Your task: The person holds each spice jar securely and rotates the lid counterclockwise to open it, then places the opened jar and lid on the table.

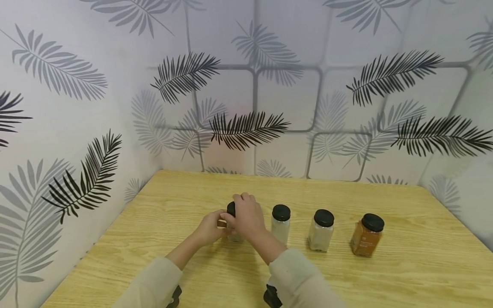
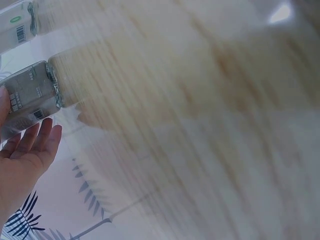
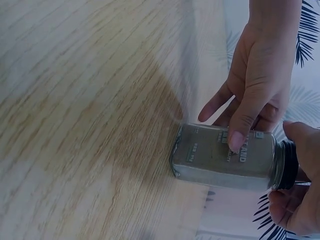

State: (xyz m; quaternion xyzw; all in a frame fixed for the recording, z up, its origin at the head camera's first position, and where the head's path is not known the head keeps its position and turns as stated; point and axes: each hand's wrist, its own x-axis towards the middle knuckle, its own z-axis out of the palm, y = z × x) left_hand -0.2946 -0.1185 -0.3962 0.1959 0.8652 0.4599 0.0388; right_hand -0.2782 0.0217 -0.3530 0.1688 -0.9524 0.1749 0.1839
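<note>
A square glass jar (image 3: 215, 155) of greyish powder, with pale print and a black lid (image 3: 289, 165), stands upright on the table left of the other jars. My left hand (image 1: 209, 229) holds its body, thumb on the near face and the other fingers around the far side. From above, my right hand (image 1: 248, 216) grips the lid between thumb and fingers, hiding much of it in the head view. Only part of the jar and of the left hand (image 2: 25, 160) shows at the edge of the left wrist view.
To the right stand a pale-filled jar (image 1: 280, 229), another pale-filled jar (image 1: 320, 235) and a jar of orange-brown powder (image 1: 366, 239), all with black lids. They stand on a wood-grain table (image 1: 185, 192) beside a leaf-patterned wall (image 1: 231, 94).
</note>
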